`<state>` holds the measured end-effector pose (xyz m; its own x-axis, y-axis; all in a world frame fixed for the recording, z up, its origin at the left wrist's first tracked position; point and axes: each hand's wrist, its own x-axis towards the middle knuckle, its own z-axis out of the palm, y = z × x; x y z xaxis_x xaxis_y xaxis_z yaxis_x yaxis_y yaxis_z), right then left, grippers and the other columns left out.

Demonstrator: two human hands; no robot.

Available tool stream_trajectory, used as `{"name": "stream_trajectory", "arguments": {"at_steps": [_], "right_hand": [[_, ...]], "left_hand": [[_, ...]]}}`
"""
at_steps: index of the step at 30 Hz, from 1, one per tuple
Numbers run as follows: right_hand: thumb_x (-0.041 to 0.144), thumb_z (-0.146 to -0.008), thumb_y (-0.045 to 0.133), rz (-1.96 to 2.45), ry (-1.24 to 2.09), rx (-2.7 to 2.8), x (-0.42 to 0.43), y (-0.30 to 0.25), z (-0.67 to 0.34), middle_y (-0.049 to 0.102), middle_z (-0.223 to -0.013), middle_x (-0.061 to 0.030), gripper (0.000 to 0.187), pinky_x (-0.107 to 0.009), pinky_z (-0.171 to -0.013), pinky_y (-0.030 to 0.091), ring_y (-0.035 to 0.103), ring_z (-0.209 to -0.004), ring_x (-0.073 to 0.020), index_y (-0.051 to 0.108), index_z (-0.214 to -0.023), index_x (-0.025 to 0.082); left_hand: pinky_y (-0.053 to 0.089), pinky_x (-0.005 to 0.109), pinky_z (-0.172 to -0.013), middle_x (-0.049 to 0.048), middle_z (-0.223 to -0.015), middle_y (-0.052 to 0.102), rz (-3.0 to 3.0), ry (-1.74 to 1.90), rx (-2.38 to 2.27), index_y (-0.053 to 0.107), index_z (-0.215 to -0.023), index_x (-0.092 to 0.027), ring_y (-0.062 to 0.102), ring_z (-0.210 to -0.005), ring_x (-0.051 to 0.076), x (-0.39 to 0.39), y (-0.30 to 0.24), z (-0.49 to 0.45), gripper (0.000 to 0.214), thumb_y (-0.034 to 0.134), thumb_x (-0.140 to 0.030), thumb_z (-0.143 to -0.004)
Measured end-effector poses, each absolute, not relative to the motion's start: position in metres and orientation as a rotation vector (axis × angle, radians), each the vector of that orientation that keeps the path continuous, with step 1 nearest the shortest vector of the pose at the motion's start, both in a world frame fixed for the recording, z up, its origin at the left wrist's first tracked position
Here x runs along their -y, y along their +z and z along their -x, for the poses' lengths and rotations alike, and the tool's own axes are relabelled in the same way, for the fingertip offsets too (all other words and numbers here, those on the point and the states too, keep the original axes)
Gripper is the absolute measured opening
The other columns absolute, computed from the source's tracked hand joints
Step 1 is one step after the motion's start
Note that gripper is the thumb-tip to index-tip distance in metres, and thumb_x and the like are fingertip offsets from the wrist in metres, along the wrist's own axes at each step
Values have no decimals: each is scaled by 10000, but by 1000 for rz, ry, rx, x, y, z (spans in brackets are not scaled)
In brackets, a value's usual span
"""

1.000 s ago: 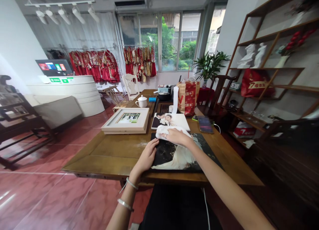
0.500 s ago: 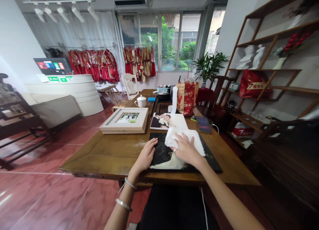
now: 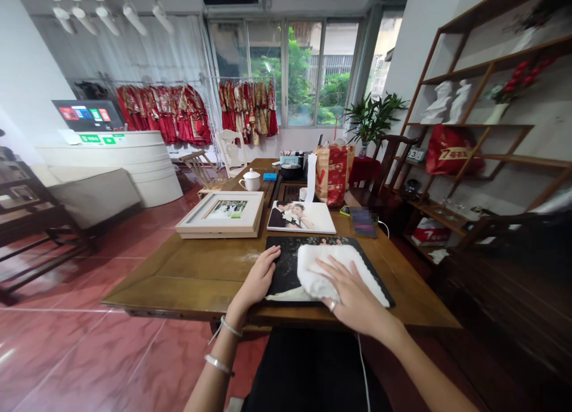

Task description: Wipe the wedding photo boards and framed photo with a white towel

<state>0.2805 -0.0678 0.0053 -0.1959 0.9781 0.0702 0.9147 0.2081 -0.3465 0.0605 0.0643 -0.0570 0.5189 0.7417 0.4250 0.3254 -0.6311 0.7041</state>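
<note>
A dark photo print or board [image 3: 286, 263] lies flat at the table's near edge, with a pale dress train across its lower left and small figures at its top. My left hand [image 3: 263, 275] rests on the board's left edge, fingers stretched out and holding nothing. Under my right hand [image 3: 353, 290] is a folded white cloth [image 3: 313, 260], held against the board with the fingers spread over it. The cloth covers much of the board's right half, hiding the picture there. A ring sits on a finger of that hand.
Beyond the board lie a wedding photo panel [image 3: 308, 221], a pale picture frame [image 3: 187, 228] and a phone [image 3: 363, 221] with a cable. Farther back stand a lidded white mug [image 3: 251, 181], a blue box [image 3: 270, 177] and a red-and-tan paper bag [image 3: 331, 180].
My right hand has moved right and nearer to me with the cloth, which now lies flatter and shows the figures at the board's top. My left hand has stayed at the edge.
</note>
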Motion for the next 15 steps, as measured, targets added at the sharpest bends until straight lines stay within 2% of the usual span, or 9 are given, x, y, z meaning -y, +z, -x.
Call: {"name": "stream_trajectory", "arguments": {"at_steps": [4,9,15], "right_hand": [[358,-851,406,1946,265,2167,12,8,-290,249,-1491,-16,523,-620,-1051,1,91,-1377,-289,388,-1365,262],[423,-875,384,1995,232,2185,-32,13,-273,209,-1506,-31,536,-647,-1025,3,65,-1374,-316,328,-1393,294],[362,-812,479,1819,196,2315,11,7,-251,178,-1515,-22,620,-624,-1032,-47,21,-1378,-309,296,-1404,315]], "left_hand": [[230,417,-1130,81,-1388,436,-2215,988,-852,507,-1235,-204,351,-1317,165,-64,-57,-60,372,342,-189,-902],[229,425,-1130,83,-1391,432,-2216,982,-843,504,-1239,-210,346,-1319,165,-65,-57,-60,374,345,-182,-901],[245,427,-1124,80,-1371,458,-2195,1000,-858,532,-1214,-206,365,-1310,182,-65,-56,-60,363,373,-179,-889]]}}
